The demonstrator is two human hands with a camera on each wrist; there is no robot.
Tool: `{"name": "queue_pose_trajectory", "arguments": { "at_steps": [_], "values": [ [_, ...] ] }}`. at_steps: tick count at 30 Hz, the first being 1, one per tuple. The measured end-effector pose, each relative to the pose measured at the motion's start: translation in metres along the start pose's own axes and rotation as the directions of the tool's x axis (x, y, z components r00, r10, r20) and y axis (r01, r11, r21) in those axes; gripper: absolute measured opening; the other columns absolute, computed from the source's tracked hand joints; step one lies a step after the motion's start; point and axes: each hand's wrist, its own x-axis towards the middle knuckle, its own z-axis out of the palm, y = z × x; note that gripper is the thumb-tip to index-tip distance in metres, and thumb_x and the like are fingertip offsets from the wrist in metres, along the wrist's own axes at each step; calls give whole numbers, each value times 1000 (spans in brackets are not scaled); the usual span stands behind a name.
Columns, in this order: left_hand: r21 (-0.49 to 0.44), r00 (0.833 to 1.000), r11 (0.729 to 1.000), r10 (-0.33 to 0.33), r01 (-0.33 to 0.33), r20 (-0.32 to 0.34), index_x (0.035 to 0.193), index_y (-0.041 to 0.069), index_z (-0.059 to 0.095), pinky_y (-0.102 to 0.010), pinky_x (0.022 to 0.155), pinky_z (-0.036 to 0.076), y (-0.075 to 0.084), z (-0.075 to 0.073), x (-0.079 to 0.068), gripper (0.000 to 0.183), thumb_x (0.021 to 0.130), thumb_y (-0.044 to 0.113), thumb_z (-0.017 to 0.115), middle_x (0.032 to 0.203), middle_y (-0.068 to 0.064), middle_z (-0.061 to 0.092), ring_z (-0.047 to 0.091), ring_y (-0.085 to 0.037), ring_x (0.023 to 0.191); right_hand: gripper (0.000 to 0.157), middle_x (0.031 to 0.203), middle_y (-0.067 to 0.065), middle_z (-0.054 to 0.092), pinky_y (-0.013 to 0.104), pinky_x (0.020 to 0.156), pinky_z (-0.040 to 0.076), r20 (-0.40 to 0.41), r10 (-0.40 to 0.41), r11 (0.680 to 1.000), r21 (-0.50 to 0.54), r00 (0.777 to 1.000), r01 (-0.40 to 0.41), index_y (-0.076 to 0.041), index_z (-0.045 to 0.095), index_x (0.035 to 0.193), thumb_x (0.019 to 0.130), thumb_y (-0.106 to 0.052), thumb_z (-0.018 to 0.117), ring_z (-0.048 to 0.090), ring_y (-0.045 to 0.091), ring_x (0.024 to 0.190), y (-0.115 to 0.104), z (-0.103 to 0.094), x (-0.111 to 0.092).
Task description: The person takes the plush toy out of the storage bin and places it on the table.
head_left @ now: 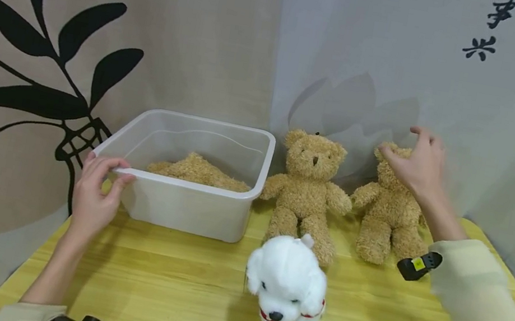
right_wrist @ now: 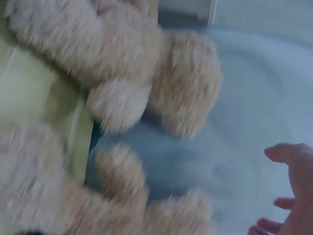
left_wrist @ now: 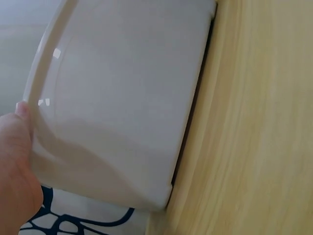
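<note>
My left hand [head_left: 98, 193] grips the near-left corner of a translucent white plastic bin [head_left: 188, 206], with thumb and fingers at its rim. In the left wrist view the thumb [left_wrist: 22, 110] lies against that rim. Inside the bin is a curly brown plush [head_left: 200, 169], mostly hidden by the front wall. At the right, my right hand [head_left: 422, 165] is raised in front of the head of a teddy bear [head_left: 384, 227], thumb and fingers spread, holding nothing. The right wrist view shows the hand [right_wrist: 298, 191] apart from the blurred bears.
Another teddy bear [head_left: 309, 186] sits between the bin and the right bear. In front of it stands a white plush dog [head_left: 288, 279] with a red collar. All are on a wooden table [head_left: 165, 281], with a printed curtain [head_left: 207, 33] close behind.
</note>
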Motion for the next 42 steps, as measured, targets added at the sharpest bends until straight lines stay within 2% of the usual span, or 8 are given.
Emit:
{"name": "queue_pose_trajectory", "arguments": {
  "at_steps": [4,8,16,27,31,35,40,42],
  "values": [
    [3,1000,1000,-20,20,6,100,-9,65,-41,125,12,2,-1,1,20,83,-11,74,97,-21,65,50,1,106,77,147,33,37,70,104,31,128,-143,990,22,981,141,1,37,149,95,-46,65,31,51,135,-36,16,-2],
    [-15,1000,1000,-26,26,14,100,-9,66,-41,125,12,5,0,2,20,82,-12,74,96,-21,65,50,2,105,69,144,29,44,65,105,36,240,-269,962,103,933,251,2,42,145,95,-38,68,41,46,130,-69,37,-5],
    [-10,998,999,-49,49,27,100,-9,66,-40,125,10,6,0,3,18,83,-12,73,98,-21,65,49,1,105,61,135,21,57,51,104,45,357,-418,897,309,835,317,-2,51,140,92,-32,74,54,37,121,-121,80,-11],
    [-32,999,999,-39,40,17,99,-9,65,-40,125,11,8,6,2,19,83,-12,74,97,-16,65,49,4,104,51,125,16,62,37,93,55,454,-630,774,438,630,458,-1,55,135,92,-22,74,62,29,110,-177,135,-23],
    [-35,999,998,-42,43,23,99,-9,65,-40,125,10,10,8,2,19,83,-12,74,97,-17,65,49,4,104,55,125,16,63,37,95,54,549,-618,781,345,562,521,-4,53,138,93,-26,73,64,28,109,-186,151,-23],
    [-29,999,998,-46,47,26,99,-9,66,-40,125,10,12,9,3,19,82,-12,74,97,-15,65,50,3,104,58,130,17,62,38,98,51,681,-536,796,210,499,568,-7,47,145,95,-29,70,61,28,117,-193,159,-22],
    [-23,999,998,-51,51,16,98,-10,66,-40,125,11,13,6,4,19,82,-11,75,97,-11,66,50,2,103,67,146,20,51,40,103,47,799,-443,780,119,407,615,-5,30,157,100,-24,60,54,32,129,-202,165,-22],
    [-25,999,998,-52,53,14,98,-9,66,-40,125,11,13,6,3,19,82,-12,75,96,-15,65,50,3,103,70,145,19,53,36,93,51,830,-410,768,91,378,634,-6,25,159,100,-21,59,59,28,118,-204,167,-23]
  ]
}}
